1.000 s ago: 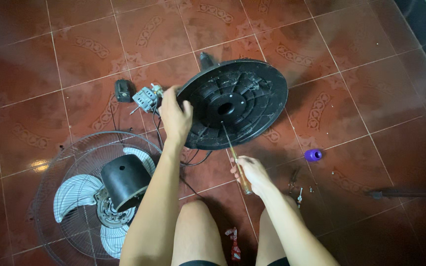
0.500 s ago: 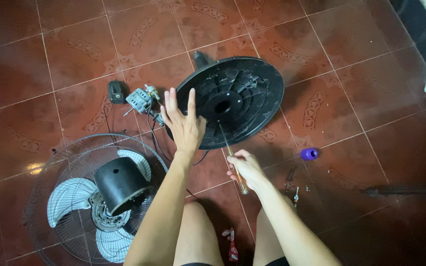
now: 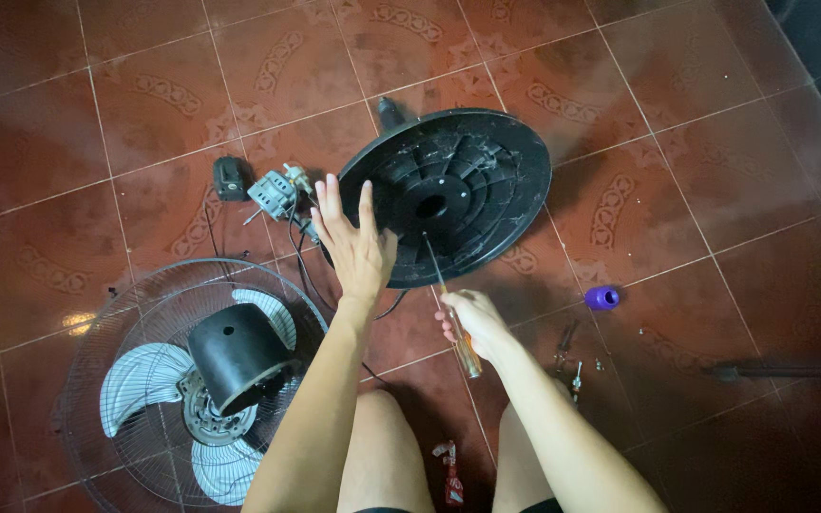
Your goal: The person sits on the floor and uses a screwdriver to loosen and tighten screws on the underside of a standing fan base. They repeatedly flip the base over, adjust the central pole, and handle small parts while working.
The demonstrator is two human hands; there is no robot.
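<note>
Shadow and ribs hide where the screwdriver tip lands on the round black fan base (I cannot make out any screw). My right hand wraps its fingers tight round the handle. My left hand, fingers spread, rests flat against the base's near-left rim on the tiled floor.

- Fan base: matt black plastic, ribbed.
- Floor tiles under it: glossy red ceramic.
- Grille to the base's lower left: thin metal wire.
- Screwdriver: metal shaft, translucent amber plastic handle.
</note>
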